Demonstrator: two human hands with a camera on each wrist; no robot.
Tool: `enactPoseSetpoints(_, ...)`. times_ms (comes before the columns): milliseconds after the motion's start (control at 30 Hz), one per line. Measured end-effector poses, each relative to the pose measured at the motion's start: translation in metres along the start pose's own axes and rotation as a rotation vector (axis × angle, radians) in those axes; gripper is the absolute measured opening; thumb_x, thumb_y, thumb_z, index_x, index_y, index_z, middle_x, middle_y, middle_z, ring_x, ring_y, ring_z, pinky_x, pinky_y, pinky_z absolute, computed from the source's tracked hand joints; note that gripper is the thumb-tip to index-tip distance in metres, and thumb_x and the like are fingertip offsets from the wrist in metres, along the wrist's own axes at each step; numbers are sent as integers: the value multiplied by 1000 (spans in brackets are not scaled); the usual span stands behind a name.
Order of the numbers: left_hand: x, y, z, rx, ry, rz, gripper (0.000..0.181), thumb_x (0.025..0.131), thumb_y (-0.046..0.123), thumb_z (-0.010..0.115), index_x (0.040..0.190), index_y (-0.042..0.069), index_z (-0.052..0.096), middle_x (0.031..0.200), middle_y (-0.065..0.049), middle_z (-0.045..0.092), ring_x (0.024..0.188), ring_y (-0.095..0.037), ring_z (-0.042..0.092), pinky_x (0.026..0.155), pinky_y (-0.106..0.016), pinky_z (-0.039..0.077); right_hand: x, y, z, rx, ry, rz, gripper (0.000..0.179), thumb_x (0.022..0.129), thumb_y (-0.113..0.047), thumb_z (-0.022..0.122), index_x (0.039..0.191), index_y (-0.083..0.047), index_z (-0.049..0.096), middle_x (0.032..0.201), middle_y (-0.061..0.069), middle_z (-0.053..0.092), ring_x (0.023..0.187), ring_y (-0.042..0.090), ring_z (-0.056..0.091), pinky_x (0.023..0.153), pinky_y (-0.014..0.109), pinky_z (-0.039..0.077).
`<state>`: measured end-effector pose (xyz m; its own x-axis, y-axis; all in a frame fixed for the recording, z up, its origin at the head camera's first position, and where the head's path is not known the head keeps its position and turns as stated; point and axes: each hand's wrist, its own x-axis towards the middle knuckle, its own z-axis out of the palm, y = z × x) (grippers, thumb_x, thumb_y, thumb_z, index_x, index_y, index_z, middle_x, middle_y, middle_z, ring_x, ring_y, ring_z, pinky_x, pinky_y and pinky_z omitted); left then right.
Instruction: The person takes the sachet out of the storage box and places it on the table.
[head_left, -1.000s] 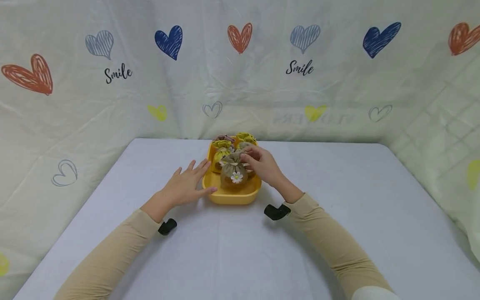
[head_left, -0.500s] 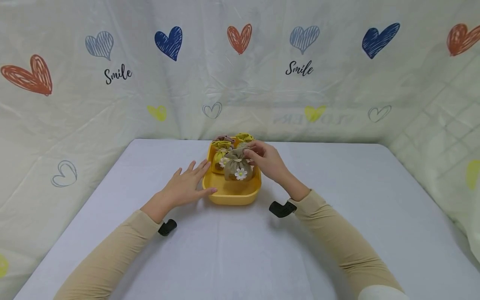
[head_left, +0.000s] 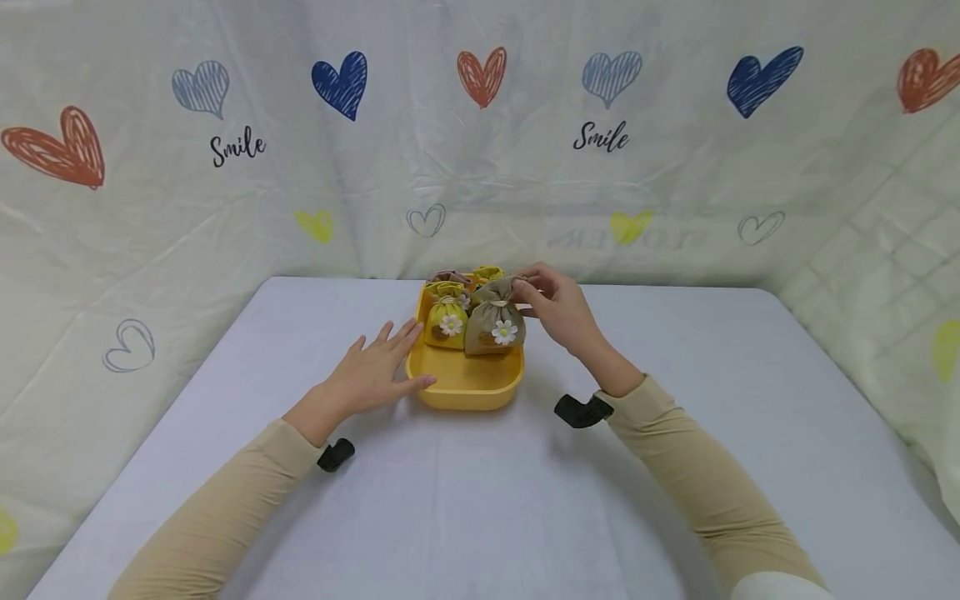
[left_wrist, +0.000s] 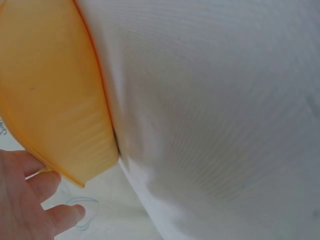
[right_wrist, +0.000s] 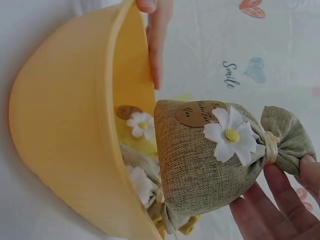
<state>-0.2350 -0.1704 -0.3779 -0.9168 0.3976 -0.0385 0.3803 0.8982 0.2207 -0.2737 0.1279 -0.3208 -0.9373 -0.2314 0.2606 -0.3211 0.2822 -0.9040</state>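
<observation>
My right hand (head_left: 558, 308) pinches the gathered top of a grey-green drawstring sachet (head_left: 491, 331). In the right wrist view the held sachet (right_wrist: 195, 160) shows a white fabric daisy and a round brown tag, and it is raised at the rim of a yellow plastic basket (head_left: 465, 400). My left hand (head_left: 363, 372) lies with fairly straight, spread fingers against the basket's left side; in the left wrist view the fingertips touch its rim. Inside, a yellow sachet (head_left: 447, 327) with a daisy stands at the left. Other sachets behind are partly hidden.
The basket stands on a white-covered table (head_left: 480, 500), near its far edge. A pale curtain (head_left: 480, 167) printed with hearts and "Smile" hangs behind. A black wrist camera (head_left: 583, 411) sits under the right wrist, another black camera (head_left: 336, 455) under the left.
My right hand has moved right and away from me with the grey-green sachet, from the basket's near middle to its right side. The left hand has stayed still.
</observation>
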Motion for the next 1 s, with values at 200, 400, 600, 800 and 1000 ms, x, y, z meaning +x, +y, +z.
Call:
enactPoseSetpoints(200, 2, 1, 0, 1, -3, 2, 97, 96, 72, 49, 166, 14, 15, 171, -3, 12, 155, -38, 11, 117, -70, 14, 0, 1, -12, 13, 1, -12, 25, 107, -18, 58, 123, 1, 63, 117, 20, 66, 107, 33, 68, 90, 44, 58)
enactPoseSetpoints(400, 1, 1, 0, -17, -1, 6, 95, 97, 68, 53, 166, 12, 16, 171, -5, 12, 155, -39, 10, 116, -70, 13, -3, 4, -20, 11, 6, -11, 24, 107, -15, 57, 124, 1, 62, 118, 20, 65, 107, 34, 67, 90, 43, 58)
enactPoseSetpoints(600, 1, 0, -1, -8, 1, 7, 96, 97, 69, 52, 166, 12, 16, 171, -5, 12, 155, -39, 10, 116, -71, 14, -6, 10, -29, 10, 27, 3, 26, 107, -16, 57, 124, 3, 61, 118, 21, 65, 107, 32, 67, 89, 41, 58)
enactPoseSetpoints(800, 2, 0, 0, -2, 1, 6, 96, 97, 69, 52, 166, 12, 16, 171, -5, 12, 155, -40, 11, 116, -71, 14, -8, 17, -39, -6, 38, 14, 28, 108, -18, 55, 125, 4, 59, 119, 21, 64, 107, 31, 67, 89, 40, 58)
enactPoseSetpoints(1000, 2, 0, 0, -6, -3, 1, 95, 98, 68, 53, 166, 12, 16, 171, -6, 13, 155, -39, 10, 116, -71, 14, -9, 17, -48, -17, 64, 20, 30, 109, -19, 54, 126, 5, 58, 118, 20, 64, 105, 22, 68, 92, 41, 57)
